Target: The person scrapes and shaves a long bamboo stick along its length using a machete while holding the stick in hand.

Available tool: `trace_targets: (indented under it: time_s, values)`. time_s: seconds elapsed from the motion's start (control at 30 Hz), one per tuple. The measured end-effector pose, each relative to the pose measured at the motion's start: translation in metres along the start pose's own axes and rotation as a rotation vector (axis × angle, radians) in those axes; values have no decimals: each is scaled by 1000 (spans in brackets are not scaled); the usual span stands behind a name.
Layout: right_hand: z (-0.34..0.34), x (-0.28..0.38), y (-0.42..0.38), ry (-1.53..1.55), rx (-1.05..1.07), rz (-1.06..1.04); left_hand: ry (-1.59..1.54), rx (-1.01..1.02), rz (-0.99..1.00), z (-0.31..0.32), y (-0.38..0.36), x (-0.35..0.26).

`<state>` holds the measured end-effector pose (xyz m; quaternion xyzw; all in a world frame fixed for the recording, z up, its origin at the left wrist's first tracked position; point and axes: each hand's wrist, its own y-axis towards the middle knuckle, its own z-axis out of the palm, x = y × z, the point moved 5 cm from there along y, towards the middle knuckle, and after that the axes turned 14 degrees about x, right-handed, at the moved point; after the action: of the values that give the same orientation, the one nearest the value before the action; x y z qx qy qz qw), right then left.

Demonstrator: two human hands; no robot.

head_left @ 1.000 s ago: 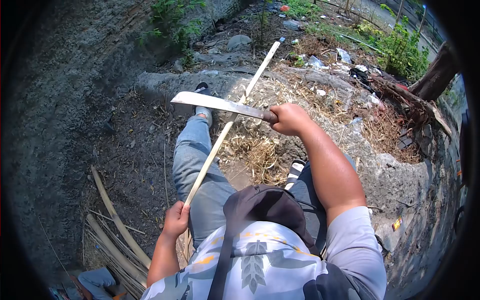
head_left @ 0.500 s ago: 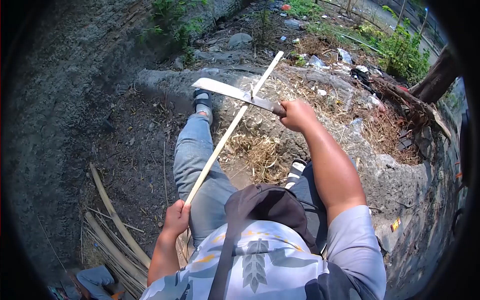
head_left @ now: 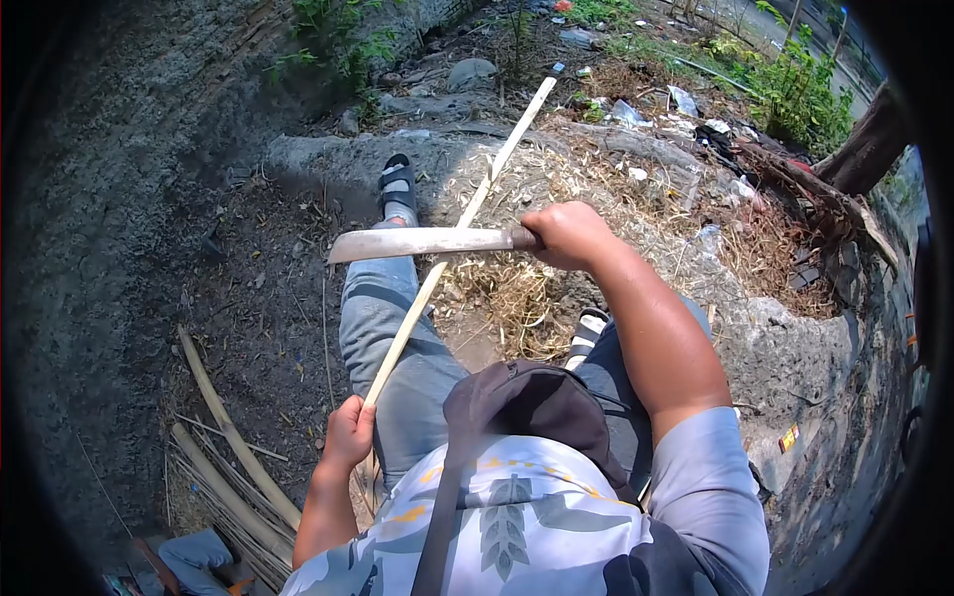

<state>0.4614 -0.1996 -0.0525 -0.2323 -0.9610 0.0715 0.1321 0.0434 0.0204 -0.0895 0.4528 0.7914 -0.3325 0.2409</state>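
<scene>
My left hand [head_left: 350, 433] is closed round the near end of a long pale bamboo strip [head_left: 409, 326]. The strip slants away over my left leg, its far end up near the rubbish-strewn ground. In my right hand [head_left: 568, 236] is the dark handle of a machete [head_left: 422, 243]. Its broad blade points left and lies across the strip at about mid-length, hiding a short part of it. A small curl or notch shows on the strip above the blade.
Pale shavings [head_left: 522, 308] litter the ground between my sandalled feet. Long bamboo pieces [head_left: 234, 427] lie at lower left, near another person's leg [head_left: 194, 558]. A rough wall [head_left: 109, 228] rises on the left. A tree trunk [head_left: 870, 149] leans at right, close to scattered rubbish.
The machete has come down along the bamboo strip toward me, and its blade has turned to lie nearly level. My left hand keeps its hold, almost unmoved.
</scene>
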Motion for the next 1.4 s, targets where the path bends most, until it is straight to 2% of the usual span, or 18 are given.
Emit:
trace_targets:
  time_s: [0.07, 0.17, 0.2, 0.3, 0.37, 0.4, 0.53, 0.77, 0.87, 0.97, 1.07, 1.17, 1.2, 1.27, 1.3, 1.33, 1.4]
  values:
    - [4, 21, 2, -93, -70, -107, 28, -5, -2, 0, 0, 1]
    - [-6, 41, 1, -115, 6, -121, 18, -4, -21, 2, 0, 7]
    - [-7, 37, 2, -86, -78, -165, 5, -5, -30, 2, 0, 8]
    - [-9, 5, 1, -69, -108, -23, 61, -40, 5, 2, -1, 3]
    - [-7, -32, -1, 3, -73, 242, 86, -48, -8, 0, -1, -8]
    - [-8, -48, -6, 173, -69, 391, 99, -43, -16, -1, 1, -11]
    - [-7, -48, -12, 188, 52, 398, 96, 9, -54, -3, 1, -3]
    - [-22, -39, -12, 150, -45, 320, 43, -1, -46, 0, -1, 1]
    - [-30, -18, -14, 11, -8, 177, 53, -22, -31, 0, -1, -7]
    - [-14, 17, -8, -42, 126, 59, 1, -4, -9, 2, 0, 8]
    - [-8, 44, -6, -87, 147, -77, -3, 19, -27, 0, 0, 2]
    - [-19, 29, -10, -110, 100, -46, -31, -1, -22, 2, -2, 5]
    - [-13, -2, -9, -12, 50, 28, -24, -15, -18, 2, -5, 5]
    - [-16, -67, -20, 321, -16, 400, -15, -42, -5, 3, -9, 4]
    - [-14, -86, -24, 435, 94, 422, -8, -26, -13, 2, -7, 3]
    - [-15, -89, -29, 285, 66, 484, -2, -9, -21, 0, -5, 0]
    - [-14, -81, -33, 226, 55, 520, -13, 28, -39, -1, -3, -2]
